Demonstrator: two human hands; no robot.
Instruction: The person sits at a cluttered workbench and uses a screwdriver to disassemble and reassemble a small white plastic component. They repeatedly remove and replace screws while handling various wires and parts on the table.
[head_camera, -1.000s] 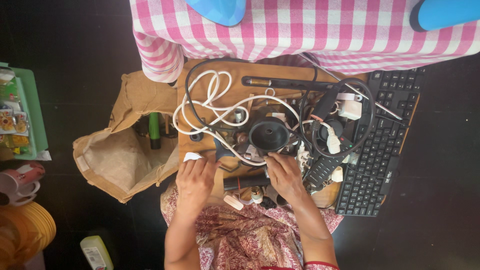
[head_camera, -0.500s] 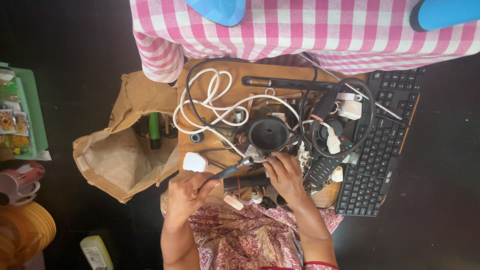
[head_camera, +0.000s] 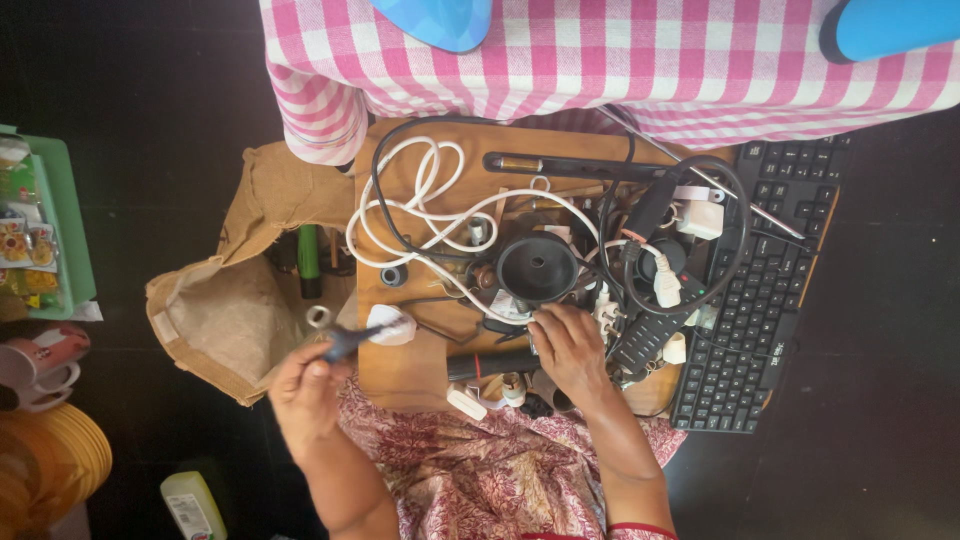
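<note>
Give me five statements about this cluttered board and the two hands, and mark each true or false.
1. The left hand holds a small dark tool with a ring-shaped end. True.
2. The right hand is lifted clear of the pile. False: it rests on the heap of cables and parts beside the black round part.
3. A black keyboard lies at the right of the wooden board. True.
4. The coiled cable at the board's upper left is red. False: it is white.
5. A brown paper bag lies left of the board. True.
</note>
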